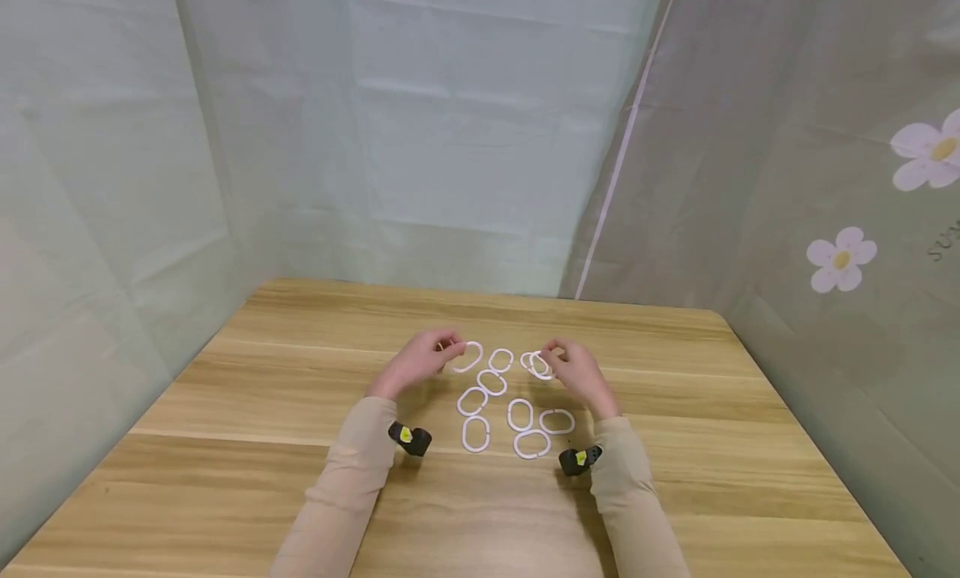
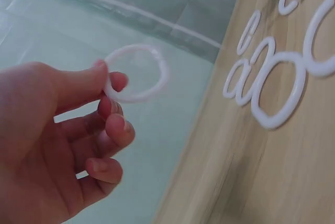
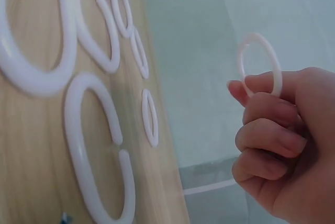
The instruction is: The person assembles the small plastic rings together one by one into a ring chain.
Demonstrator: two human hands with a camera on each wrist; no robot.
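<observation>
My left hand (image 1: 420,363) pinches a white plastic shower curtain ring (image 2: 163,72) between thumb and index finger, its other fingers loosely bent. In the right wrist view, my right hand (image 3: 277,140) pinches a second white ring (image 3: 274,62) between thumb and index finger, the rest of its fingers curled. Both held rings are raised above the table. In the head view the right-hand ring overlaps a ring lying behind it. Several more oval rings, such as one lying ring (image 1: 464,434) at the near left, lie flat between the hands; some show a small gap.
The rings lie on a wood-grain table (image 1: 300,478). Pale curtains (image 1: 465,144) hang behind it and on the left, with a grey flowered curtain (image 1: 787,186) on the right. Each wrist wears a small black camera (image 1: 410,439).
</observation>
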